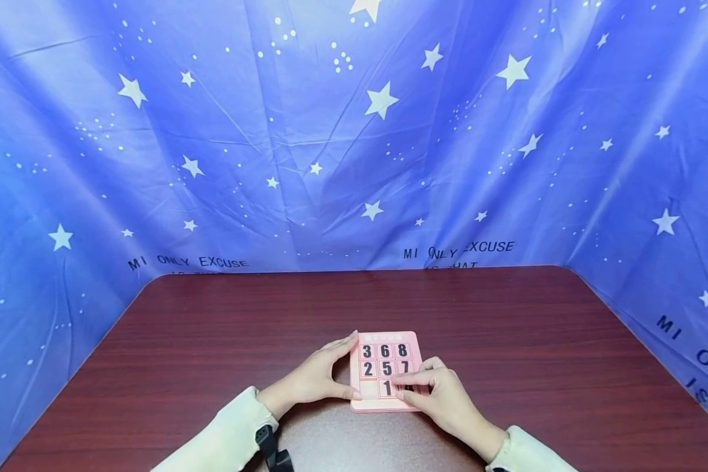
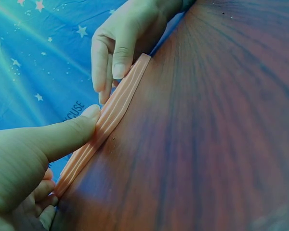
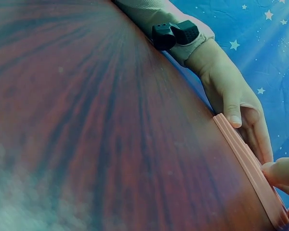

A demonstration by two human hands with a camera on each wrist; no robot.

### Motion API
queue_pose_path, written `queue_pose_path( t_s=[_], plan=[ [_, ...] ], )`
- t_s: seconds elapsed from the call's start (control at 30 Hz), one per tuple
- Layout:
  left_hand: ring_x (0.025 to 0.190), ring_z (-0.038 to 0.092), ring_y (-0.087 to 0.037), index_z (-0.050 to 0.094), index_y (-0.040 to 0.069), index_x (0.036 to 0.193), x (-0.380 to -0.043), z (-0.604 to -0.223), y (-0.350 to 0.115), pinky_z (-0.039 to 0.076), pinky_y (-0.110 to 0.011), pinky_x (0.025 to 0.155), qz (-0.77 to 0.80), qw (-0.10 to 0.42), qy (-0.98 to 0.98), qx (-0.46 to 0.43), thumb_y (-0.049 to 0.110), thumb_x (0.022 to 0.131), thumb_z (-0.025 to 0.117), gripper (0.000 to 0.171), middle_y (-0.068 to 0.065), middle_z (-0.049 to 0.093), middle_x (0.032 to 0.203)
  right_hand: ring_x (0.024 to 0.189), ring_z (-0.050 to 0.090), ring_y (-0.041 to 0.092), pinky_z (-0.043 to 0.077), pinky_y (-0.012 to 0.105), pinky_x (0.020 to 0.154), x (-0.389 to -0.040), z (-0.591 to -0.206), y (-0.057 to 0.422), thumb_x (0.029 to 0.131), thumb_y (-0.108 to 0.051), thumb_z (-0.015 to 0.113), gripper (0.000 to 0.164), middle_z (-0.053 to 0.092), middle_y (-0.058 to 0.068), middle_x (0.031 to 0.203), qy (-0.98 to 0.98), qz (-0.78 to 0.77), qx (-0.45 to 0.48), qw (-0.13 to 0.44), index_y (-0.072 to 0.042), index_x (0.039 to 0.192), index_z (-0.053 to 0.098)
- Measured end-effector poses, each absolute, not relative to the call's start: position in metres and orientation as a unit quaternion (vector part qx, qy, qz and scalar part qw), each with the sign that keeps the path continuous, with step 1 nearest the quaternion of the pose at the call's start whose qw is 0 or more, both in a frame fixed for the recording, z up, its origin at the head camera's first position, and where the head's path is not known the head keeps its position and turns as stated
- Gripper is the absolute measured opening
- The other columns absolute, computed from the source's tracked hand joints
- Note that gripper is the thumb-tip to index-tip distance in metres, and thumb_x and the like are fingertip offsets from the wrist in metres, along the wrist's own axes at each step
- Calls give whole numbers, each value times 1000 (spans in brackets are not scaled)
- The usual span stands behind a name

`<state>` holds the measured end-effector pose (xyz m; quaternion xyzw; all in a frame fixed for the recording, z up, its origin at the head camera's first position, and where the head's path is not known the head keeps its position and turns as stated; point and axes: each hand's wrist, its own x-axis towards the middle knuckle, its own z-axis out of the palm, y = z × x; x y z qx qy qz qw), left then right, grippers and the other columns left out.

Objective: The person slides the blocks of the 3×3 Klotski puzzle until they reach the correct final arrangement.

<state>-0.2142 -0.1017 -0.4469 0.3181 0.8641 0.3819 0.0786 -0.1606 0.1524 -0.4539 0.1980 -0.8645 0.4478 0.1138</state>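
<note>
A pink number slide puzzle [image 1: 386, 406] lies flat on the table, its top showing in the head view. Its rows read 3 6 8 and 2 5 7; below are a blank slot at left, the 1 tile [image 1: 387, 388] and a tile mostly covered by fingers. My left hand [image 1: 315, 372] holds the puzzle's left side, thumb at the near corner and fingers toward the far corner. Over the right side, my right hand [image 1: 448, 396] touches the lower tiles with index finger and thumb near the 1. Both wrist views show the puzzle's ridged pink edge [image 2: 118, 113] from the side.
The puzzle rests on a dark red wood-grain table [image 1: 242, 321]. Blue curtains [image 1: 307, 131] with white stars and printed lettering stand behind and at both sides. A black wrist device [image 1: 271, 449] sits at the left sleeve.
</note>
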Motion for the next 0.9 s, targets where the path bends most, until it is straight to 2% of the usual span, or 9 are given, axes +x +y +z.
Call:
queue_pose_path(
  t_s=[0.43,0.9],
  plan=[
    [139,27,-25,30,3,147,-214,-447,-102,24,-47,112,376,78,868,314,36,70,81,99,-8,27,154,65,42,5,37,17,51,-162,-456,150,68,-13,82,20,45,-9,67,-857,450,202,149,-20,87,79],
    [139,27,-26,30,1,146,-213,-447,-101,24,-48,111,378,79,867,315,35,70,82,98,-9,27,154,66,40,5,36,18,53,-160,-455,148,66,-9,81,22,45,-8,68,-872,443,154,137,-22,83,79]
  ],
)
